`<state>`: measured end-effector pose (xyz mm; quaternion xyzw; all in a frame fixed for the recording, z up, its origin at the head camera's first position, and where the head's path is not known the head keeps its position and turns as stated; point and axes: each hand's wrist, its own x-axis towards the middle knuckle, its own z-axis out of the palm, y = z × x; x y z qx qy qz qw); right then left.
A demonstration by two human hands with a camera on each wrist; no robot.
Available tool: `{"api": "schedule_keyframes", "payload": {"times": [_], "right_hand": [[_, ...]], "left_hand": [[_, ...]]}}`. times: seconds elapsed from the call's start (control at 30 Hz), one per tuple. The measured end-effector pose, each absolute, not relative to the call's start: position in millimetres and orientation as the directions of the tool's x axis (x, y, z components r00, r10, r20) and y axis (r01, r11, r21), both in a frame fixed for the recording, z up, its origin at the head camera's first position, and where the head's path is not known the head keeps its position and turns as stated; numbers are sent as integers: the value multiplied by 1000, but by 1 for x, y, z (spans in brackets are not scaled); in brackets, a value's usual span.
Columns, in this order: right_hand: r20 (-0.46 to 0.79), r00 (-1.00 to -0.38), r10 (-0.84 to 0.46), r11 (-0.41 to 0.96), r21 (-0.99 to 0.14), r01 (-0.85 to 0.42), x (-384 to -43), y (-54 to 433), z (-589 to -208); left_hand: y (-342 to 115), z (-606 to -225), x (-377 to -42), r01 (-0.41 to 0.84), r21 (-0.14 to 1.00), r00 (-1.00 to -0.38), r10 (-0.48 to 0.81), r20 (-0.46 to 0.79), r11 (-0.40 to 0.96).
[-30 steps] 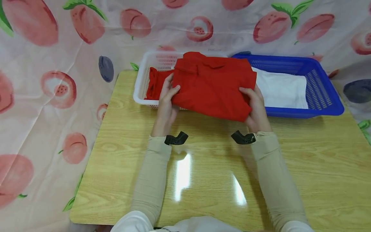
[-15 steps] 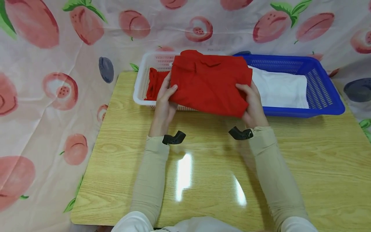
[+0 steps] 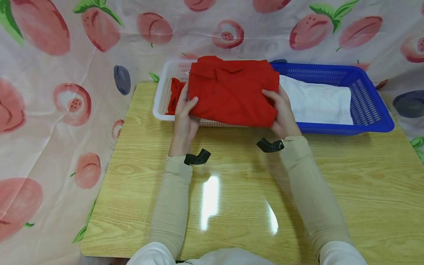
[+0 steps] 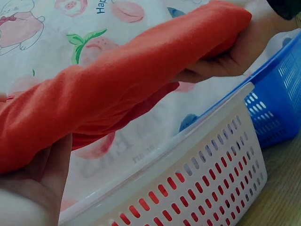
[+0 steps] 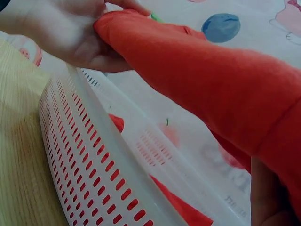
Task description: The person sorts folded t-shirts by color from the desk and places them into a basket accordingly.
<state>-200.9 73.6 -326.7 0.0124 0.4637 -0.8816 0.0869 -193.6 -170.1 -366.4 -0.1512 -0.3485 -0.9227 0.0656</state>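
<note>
Between my two hands I hold a folded red garment (image 3: pixel 233 92) above the white basket (image 3: pixel 159 116), hiding much of that basket in the head view. My left hand (image 3: pixel 184 119) grips the garment's left end, thumb on top and the other fingers mostly beneath it. At the opposite end my right hand (image 3: pixel 284 112) pinches the cloth the same way. Both wrist views show the red garment (image 4: pixel 117 75) sagging slightly, its underside above the rim of the white basket (image 5: pixel 106 136). More red cloth (image 3: pixel 175 95) lies inside that basket, seen at its left end.
To the right stands a blue basket (image 3: pixel 367 125) with a folded white cloth (image 3: pixel 318 101) inside. Both baskets sit at the back of a wooden table (image 3: pixel 232 191). A peach-print curtain (image 3: pixel 265 33) hangs behind and to the left.
Both hands have shifted left and slightly away with the red garment, so it covers more of the white basket and less of the blue one. The grip looks the same.
</note>
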Motion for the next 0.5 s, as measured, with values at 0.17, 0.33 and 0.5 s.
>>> {"api": "schedule_keyframes", "payload": {"times": [0.17,0.33,0.5], "right_hand": [[-119,-980,-157,-535,-824,186,-209,68,-330],[-139,-978,-155,-528,-825,201,-217,63,-334],[-122,-977,-173,-546,-814,198,-225,61,-339]], "left_hand": [[-174,-367,-195,235,612,-947,-36,320,-755],[-175,-370,-196,231,590,-948,-42,316,-773],[-175,-373,-198,227,557,-946,-45,322,-799]]}}
